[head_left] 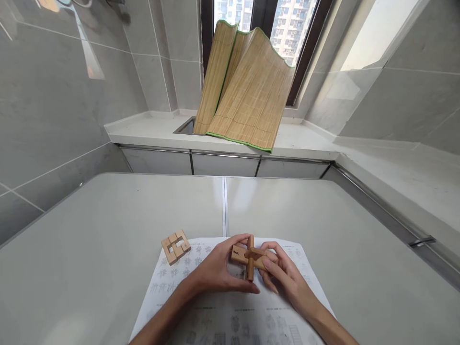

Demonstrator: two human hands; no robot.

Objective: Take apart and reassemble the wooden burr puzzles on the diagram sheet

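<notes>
A partly joined wooden burr puzzle [239, 254], several notched sticks crossing each other, is held between both hands above the paper. My left hand [219, 269] curves around its left side, fingertips at the top of the upright stick and thumb near its lower end. My right hand [287, 275] pinches the stick that points right, between thumb and fingers. A dark mark shows on the left end of the puzzle. Beneath lies a printed sheet [163, 299] with rows of small assembly drawings. Left of my hands, loose notched wooden pieces [176, 247] form a flat square on the sheet's corner.
The pale folding table [108, 225] has a seam down its middle. Behind it stands a white counter [143, 129] with a sink [185, 127]. A folded bamboo mat [251, 91] leans there against the window. Grey tiled walls and a right-hand counter [402, 177] flank the table.
</notes>
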